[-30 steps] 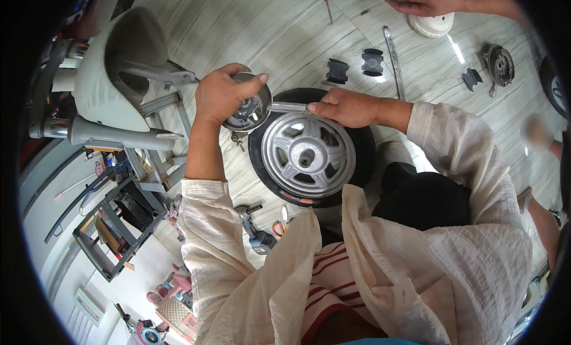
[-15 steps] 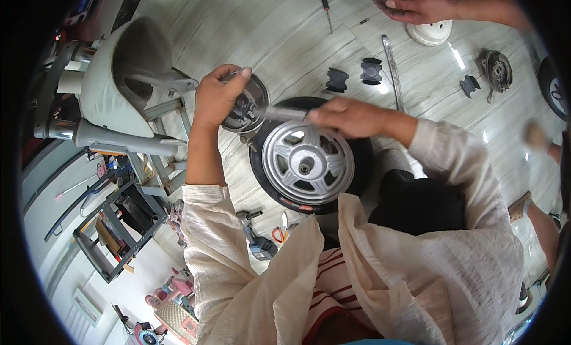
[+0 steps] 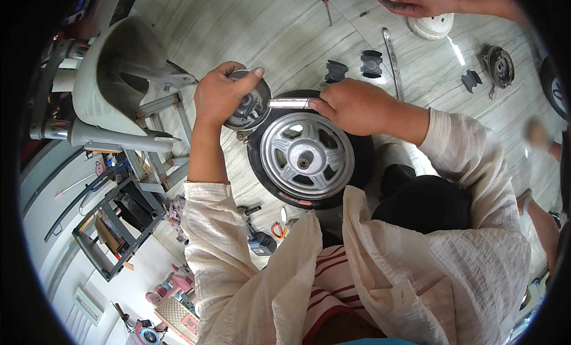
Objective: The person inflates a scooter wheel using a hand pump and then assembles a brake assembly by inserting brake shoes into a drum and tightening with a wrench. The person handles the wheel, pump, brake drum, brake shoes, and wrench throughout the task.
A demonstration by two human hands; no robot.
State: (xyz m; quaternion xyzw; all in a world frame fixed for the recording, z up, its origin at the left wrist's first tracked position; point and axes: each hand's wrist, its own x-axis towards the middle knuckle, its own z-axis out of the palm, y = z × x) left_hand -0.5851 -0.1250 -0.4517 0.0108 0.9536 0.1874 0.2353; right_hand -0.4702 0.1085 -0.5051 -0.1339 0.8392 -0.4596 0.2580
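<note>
Brake drum plate (image 3: pixel 248 107), a round grey metal disc, sits just above centre of the frame, gripped by the left hand (image 3: pixel 219 98) with fingers curled over its upper rim. From its right side a shiny metal rod (image 3: pixel 290 102) runs horizontally, its long axis pointing toward the right hand (image 3: pixel 354 106), whose fingertips pinch its far end. Both hang over the upper-left edge of the scooter wheel (image 3: pixel 306 155) lying flat on the floor (image 3: pixel 250 30).
</note>
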